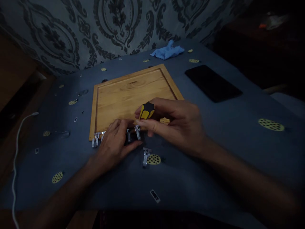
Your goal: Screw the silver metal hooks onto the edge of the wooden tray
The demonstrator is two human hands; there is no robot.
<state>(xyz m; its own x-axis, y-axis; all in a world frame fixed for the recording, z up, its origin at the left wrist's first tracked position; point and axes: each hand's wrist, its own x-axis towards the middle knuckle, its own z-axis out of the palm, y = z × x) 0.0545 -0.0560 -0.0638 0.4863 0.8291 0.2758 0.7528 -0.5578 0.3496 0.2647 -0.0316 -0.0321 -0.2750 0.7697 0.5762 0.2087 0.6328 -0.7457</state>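
A wooden panel (133, 95) with a raised rim lies on the blue cloth. Along its near edge sit several small metal hooks (95, 140), partly covered by my left hand (115, 136). Thumb and index finger of that hand are bent around a metal hook (137, 132) at the edge, steadying it. My right hand (176, 122) grips a yellow and black screwdriver (147, 110), held upright with its handle end toward me; its tip is hidden behind the fingers, over that hook. One loose metal hook (145, 157) lies on the cloth nearer to me.
A black phone or tablet (213, 82) lies to the right of the panel. Behind it is a crumpled blue cloth (168, 51), close to the patterned wall (133, 25). A white cable (16, 159) runs along the left side. The tablecloth (190, 190) has pineapple prints.
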